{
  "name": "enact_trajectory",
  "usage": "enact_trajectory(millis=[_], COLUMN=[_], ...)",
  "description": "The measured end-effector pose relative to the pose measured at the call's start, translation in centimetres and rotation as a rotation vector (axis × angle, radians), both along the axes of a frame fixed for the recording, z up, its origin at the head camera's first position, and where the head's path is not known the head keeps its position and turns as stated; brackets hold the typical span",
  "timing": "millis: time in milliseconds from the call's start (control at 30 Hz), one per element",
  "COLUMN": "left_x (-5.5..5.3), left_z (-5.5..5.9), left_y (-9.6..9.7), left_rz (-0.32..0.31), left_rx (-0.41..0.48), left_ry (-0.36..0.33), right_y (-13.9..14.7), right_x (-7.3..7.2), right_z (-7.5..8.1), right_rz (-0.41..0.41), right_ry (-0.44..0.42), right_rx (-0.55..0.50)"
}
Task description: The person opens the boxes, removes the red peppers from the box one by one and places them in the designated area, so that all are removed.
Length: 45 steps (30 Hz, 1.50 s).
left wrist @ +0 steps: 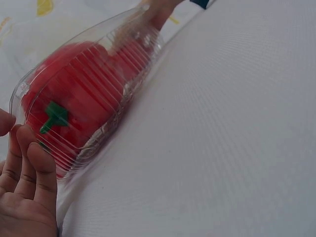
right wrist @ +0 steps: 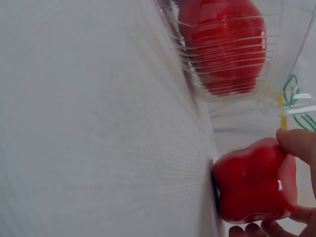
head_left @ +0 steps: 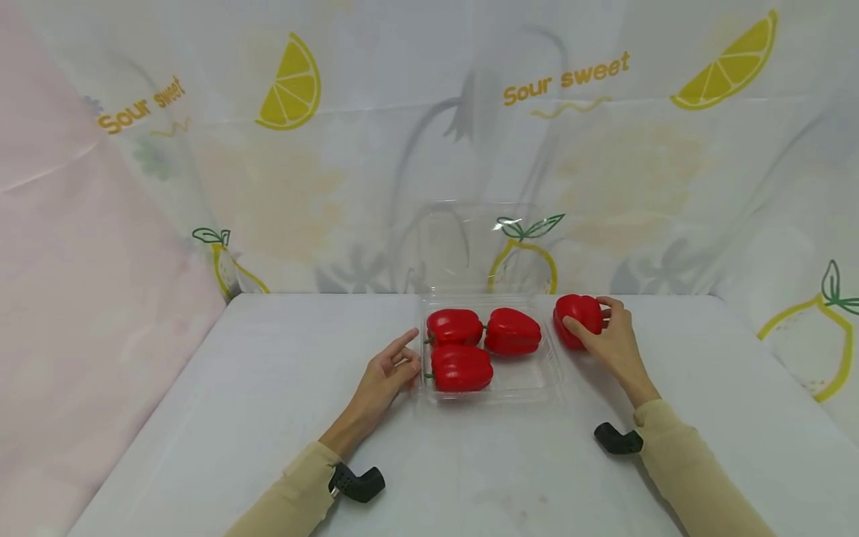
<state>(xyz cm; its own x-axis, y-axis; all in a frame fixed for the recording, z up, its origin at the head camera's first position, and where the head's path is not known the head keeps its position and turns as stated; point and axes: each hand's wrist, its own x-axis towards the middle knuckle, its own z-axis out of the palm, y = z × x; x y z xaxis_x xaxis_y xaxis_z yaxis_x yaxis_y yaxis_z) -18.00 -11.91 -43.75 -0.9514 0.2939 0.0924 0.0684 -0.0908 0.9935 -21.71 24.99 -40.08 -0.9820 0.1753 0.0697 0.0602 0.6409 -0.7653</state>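
A clear plastic clamshell box [head_left: 526,380] sits on the table with its lid [head_left: 446,250] raised at the back. Three red bell peppers [head_left: 461,368] lie inside it, two of them along the left. My left hand [head_left: 382,384] is at the box's left side, its fingertips against the rim in the left wrist view. To the right of the box, my right hand [head_left: 614,343] grips another red bell pepper [head_left: 573,317], thumb on the near side and fingers around the far side. This pepper [right wrist: 256,182] is low at the table surface, apart from the box.
A white cloth covers the table [head_left: 282,358]. Behind it hangs a curtain [head_left: 376,164] printed with lemons and words, and the raised lid stands in front of it. A black device [head_left: 359,483] is worn at the left wrist, another [head_left: 617,438] at the right.
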Motion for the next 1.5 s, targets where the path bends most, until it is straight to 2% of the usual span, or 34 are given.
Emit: enact_trajectory(millis=[400, 900, 1233, 1500], left_x=[0.0, 0.0, 0.0, 0.0], left_z=[0.1, 0.1, 0.0, 0.0], left_y=[0.0, 0.0, -0.1, -0.1], left_rz=[-0.009, -0.006, 0.005, -0.010], left_rx=[0.000, 0.007, -0.004, -0.009], left_ry=[0.011, 0.004, 0.007, 0.018], right_y=[0.2, 0.4, -0.2, -0.8], right_x=[0.0, 0.2, 0.3, 0.6], right_z=[0.1, 0.9, 1.2, 1.4], right_rz=[-0.005, 0.041, 0.091, 0.116], right_ry=[0.007, 0.093, 0.267, 0.300], right_rx=[0.006, 0.036, 0.094, 0.102])
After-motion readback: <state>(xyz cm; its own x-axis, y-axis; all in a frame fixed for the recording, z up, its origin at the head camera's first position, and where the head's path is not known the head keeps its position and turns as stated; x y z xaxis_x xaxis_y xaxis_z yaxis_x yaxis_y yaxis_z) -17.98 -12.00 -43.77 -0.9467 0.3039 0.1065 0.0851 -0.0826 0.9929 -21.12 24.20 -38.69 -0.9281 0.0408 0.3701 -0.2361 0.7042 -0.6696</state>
